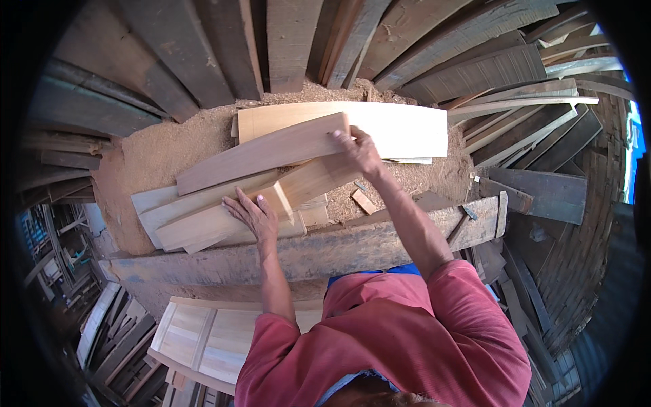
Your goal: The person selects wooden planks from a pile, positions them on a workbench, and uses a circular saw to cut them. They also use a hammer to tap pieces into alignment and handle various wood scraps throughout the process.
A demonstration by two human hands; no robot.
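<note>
My right hand (359, 150) is closed round the right end of a brownish wooden board (264, 152), which slants across the pile with its far left end lower. Slightly blurred, its fingers grip the board's end. My left hand (255, 216) lies with fingers spread on a pale board (203, 224) in the nearer part of the stack. Between the two hands another plank (315, 178) reaches up toward my right wrist. Behind them rests a wide, brightly lit pale board (403, 129). How the stacked boards overlap beneath my left hand is partly hidden.
Sawdust (156, 159) covers the bench around the boards. A small wood block (364, 201) sits below my right forearm. On the thick front beam (339, 245) leans a hammer-like tool (466, 216). Dark planks (291, 41) crowd the far side; a pale panel (217, 336) stands near my body.
</note>
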